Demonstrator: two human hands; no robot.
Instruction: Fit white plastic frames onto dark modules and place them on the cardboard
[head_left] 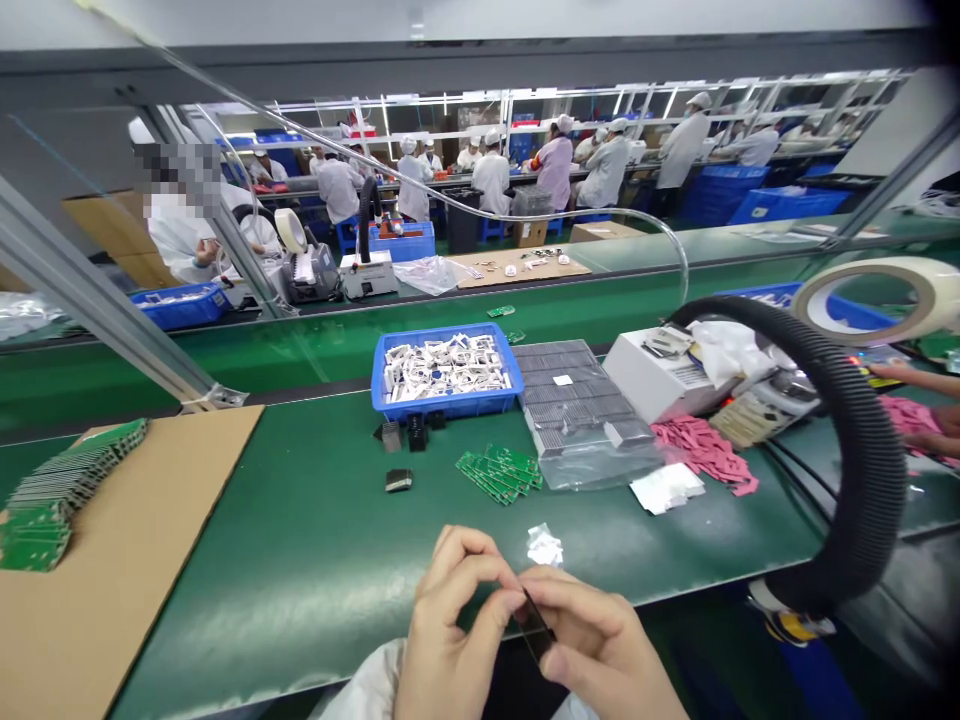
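Foil scrap [544,545] lies beyond the right hand [600,640].

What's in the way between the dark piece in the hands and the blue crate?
Green circuit boards lie on the belt roughly along that line from the dark piece, just short of the blue crate.

Electronics assembly factory floor. Long green conveyor benches [300,570] run through a big hall, with rows of workers [491,182] in white smocks and caps along them. Blue bins [442,405], stacks of circuit boards [499,472], tape rolls [885,272] and ribbed extractor hoses [870,480] fill the stations.
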